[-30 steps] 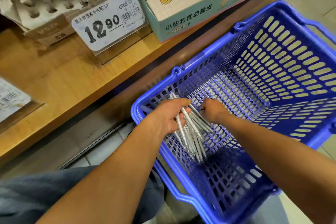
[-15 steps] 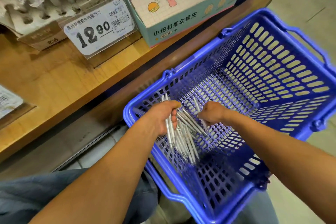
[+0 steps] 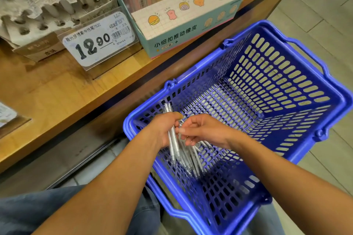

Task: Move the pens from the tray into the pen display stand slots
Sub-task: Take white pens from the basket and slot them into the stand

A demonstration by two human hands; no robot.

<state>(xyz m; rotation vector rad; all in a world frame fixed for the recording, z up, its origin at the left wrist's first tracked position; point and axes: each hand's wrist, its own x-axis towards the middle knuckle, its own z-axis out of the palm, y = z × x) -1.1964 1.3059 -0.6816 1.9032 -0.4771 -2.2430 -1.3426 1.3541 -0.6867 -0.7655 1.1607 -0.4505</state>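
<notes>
Standing at far left on the wooden shelf (image 3: 57, 93): a pale pen display stand (image 3: 44, 11), its front rows of round slots showing open, blurred pale shafts upright in the rows behind. Just right of it, a clear price tag holder (image 3: 99, 41) reading 12.90. Next, a pastel carton (image 3: 188, 19) with cartoon food pictures, holding upright packaged items, their kind not legible. Below and right, on the tiled floor (image 3: 324, 15), a blue slotted basket (image 3: 277, 86); its only visible contents are the pens (image 3: 183, 150), silver-white, gathered at the near left corner. Left hand (image 3: 162, 129): closed around a bundle of pens, tips fanning downward inside the basket. Right hand (image 3: 204, 129): fingers loosely curled, thumb and fingertips touching the same bundle; whether it grips one cannot be told.
</notes>
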